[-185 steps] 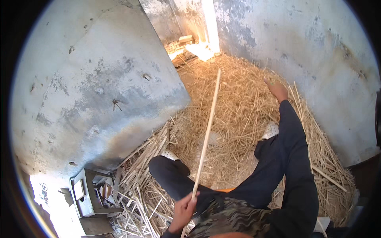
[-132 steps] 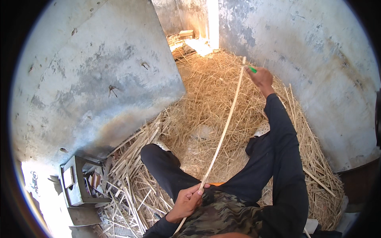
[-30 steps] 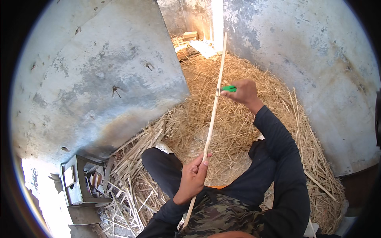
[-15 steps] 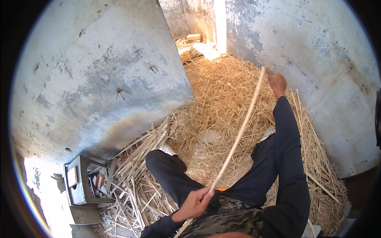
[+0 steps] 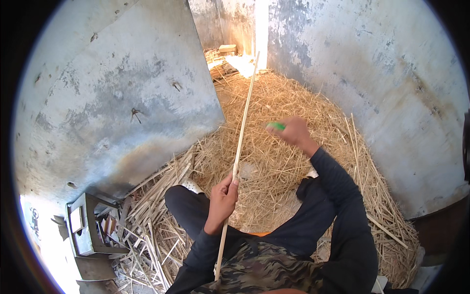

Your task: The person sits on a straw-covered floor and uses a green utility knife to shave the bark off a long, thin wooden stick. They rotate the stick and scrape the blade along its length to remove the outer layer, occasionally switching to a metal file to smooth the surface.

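My left hand (image 5: 223, 203) is wrapped around a long, thin, pale strip of split bamboo or cane (image 5: 243, 122), near its middle. The strip rises from my lap and points up toward the bright gap at the back. Off to its right, apart from it, my right hand (image 5: 297, 133) is closed around a small green object (image 5: 277, 126), perhaps a handle. Motion blurs this hand, so the object's kind and any blade on it cannot be made out.
Shavings (image 5: 293, 103) cover the floor between and beyond my legs. Loose split strips (image 5: 156, 220) lie at the left, and more run along the right wall (image 5: 367, 88). A wooden stool-like frame (image 5: 93, 245) holding small things stands at lower left. A block (image 5: 227, 48) lies far back.
My left hand has moved up and left along with the strip, which now stands more upright. My right hand has come away from the strip's far end, down and left, with the green object.
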A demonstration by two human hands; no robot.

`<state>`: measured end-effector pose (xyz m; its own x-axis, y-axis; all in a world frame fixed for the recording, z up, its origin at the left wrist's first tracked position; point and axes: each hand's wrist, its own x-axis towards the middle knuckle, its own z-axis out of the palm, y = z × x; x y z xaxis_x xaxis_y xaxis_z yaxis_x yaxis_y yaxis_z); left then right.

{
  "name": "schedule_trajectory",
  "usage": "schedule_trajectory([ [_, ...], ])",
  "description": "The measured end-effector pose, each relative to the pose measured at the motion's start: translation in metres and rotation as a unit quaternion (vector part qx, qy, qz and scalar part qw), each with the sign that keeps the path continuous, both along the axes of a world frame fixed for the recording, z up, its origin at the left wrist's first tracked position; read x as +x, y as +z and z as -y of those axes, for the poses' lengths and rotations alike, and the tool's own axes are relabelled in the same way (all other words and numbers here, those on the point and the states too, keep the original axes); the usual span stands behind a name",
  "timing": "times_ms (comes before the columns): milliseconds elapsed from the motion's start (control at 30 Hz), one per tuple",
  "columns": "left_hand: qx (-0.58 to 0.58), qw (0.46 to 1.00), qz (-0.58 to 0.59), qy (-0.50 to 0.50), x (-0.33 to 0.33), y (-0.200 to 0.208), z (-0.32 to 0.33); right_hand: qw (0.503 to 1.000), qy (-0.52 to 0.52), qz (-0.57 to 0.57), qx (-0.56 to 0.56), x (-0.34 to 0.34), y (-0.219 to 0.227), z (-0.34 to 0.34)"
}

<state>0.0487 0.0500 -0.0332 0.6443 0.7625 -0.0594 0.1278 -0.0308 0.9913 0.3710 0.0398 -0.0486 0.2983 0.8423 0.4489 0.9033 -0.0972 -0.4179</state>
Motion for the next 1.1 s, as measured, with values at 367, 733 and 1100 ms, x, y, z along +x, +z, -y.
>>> schedule_trajectory([
  [367,0.126,0.991,-0.041,-0.015,0.005,0.026,0.012,0.998,0.005,0.054,-0.007,-0.038,0.006,-0.017],
  [733,0.244,0.964,-0.098,0.030,-0.012,0.025,0.025,0.974,0.129,0.156,0.105,-0.070,-0.001,-0.006],
  [1100,0.203,0.972,-0.109,-0.047,-0.041,0.025,0.062,0.990,-0.084,0.108,0.029,0.024,-0.009,-0.037],
])
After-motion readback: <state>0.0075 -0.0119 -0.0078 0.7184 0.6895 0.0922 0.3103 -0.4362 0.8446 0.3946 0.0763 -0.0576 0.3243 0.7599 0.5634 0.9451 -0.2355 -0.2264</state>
